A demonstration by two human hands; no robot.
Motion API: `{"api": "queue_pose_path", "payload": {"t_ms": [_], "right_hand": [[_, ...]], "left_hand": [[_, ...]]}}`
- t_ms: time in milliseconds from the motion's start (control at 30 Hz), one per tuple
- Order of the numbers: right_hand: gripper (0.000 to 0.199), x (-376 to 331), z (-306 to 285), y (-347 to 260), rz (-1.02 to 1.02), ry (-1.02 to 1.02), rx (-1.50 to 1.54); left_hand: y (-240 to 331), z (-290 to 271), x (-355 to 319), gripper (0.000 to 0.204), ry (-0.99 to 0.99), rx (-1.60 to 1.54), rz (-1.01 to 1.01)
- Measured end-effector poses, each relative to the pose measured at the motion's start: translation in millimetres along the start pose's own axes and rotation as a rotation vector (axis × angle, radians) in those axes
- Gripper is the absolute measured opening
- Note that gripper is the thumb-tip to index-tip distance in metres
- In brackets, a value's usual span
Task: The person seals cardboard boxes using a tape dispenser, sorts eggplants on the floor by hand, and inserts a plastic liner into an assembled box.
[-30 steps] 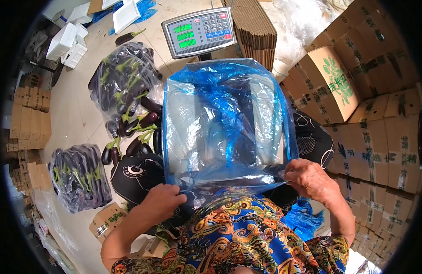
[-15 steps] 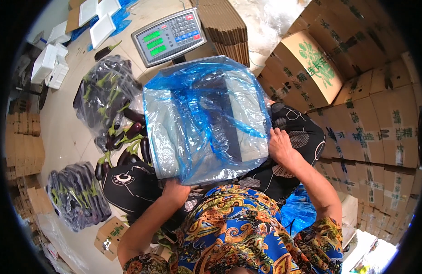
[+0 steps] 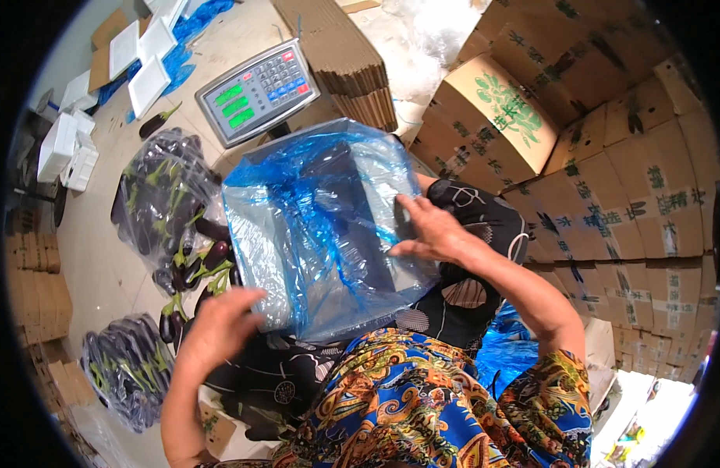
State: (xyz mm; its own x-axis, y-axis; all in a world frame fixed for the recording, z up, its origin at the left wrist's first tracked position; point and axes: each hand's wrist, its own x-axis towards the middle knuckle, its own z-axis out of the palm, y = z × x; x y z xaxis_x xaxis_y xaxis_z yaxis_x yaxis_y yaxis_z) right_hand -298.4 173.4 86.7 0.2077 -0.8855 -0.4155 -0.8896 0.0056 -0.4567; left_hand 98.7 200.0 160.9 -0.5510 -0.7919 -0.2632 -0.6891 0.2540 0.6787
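Note:
A box lined with a clear blue plastic bag [image 3: 329, 234] stands before me, between my knees. White padding or panels show through the film at its left and right sides, with a darker strip between. My right hand [image 3: 438, 230] lies over the box's right side, its fingers spread on or just above the film. Off the lower left corner, my left hand [image 3: 223, 324] is lifted and slightly blurred, fingers apart and holding nothing. Beside the box on the left lie loose eggplants [image 3: 212, 261] and a clear bag of eggplants [image 3: 161, 195].
Behind the box stands a digital scale display [image 3: 258, 93], next to a stack of flattened cartons [image 3: 336, 58]. Printed cardboard boxes [image 3: 610, 203] are piled high on the right. Another bag of eggplants [image 3: 130, 370] lies at lower left. White foam lids [image 3: 149, 86] lie at far left.
Both hands have let go of the bag's edges. My left hand has moved out to the left, and my right hand has come up and inward over the box's right side.

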Motion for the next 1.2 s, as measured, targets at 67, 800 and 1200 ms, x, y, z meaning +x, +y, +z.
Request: {"api": "queue_pose_path", "payload": {"t_ms": [67,800,1200], "right_hand": [[0.125,11.2,19.8,1.1,0.020,-0.021,-0.003],[0.048,23.1,78.0,-37.9,-0.026,0.321,-0.654],[0.017,52.2,143.9,-32.5,-0.566,-0.790,-0.029]], "left_hand": [[-33.6,-21.0,21.5,0.038,-0.054,0.171,-0.021],[-56.3,-13.3,138.4,0.019,-0.664,-0.163,-0.375],[-67.9,33.7,260.7,0.070,-0.471,0.337,0.096]]}}
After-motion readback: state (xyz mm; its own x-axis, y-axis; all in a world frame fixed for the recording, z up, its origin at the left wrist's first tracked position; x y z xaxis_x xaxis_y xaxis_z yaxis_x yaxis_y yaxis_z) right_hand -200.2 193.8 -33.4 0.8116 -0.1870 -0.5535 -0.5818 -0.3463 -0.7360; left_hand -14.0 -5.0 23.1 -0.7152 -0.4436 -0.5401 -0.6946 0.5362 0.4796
